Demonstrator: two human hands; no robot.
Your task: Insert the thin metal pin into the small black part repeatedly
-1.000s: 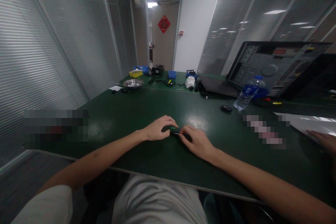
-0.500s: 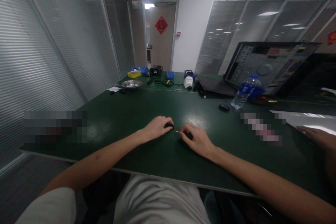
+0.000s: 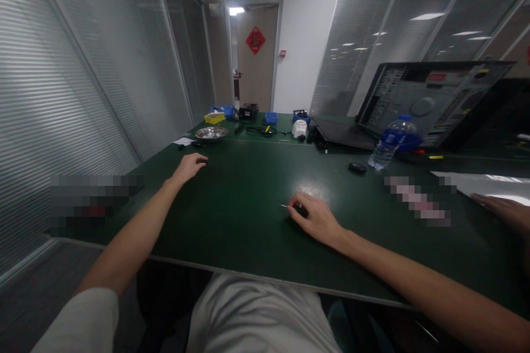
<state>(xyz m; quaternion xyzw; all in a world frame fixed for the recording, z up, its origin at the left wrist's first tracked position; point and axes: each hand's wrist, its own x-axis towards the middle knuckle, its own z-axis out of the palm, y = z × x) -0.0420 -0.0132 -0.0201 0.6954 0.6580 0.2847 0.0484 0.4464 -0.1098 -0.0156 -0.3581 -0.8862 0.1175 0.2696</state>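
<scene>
Over tbl (image 3: pixel 232 220), R hand (image 3: pixel 312 218) pinching thin tool (image 3: pixel 284 206), pointing L, long axis approx. crosswise; L hand (image 3: pixel 191 167) grip unclear.

You can just about make out one dark character, looks like 福, on the red diamond-shaped sign (image 3: pixel 255 41) up on the pale wooden door (image 3: pixel 259 80). Your grey metal computer case's (image 3: pixel 422 91) red rectangular sticker (image 3: pixel 436 76), toward the green worktop's (image 3: pixel 240 193) right edge? Too blurry.
</scene>
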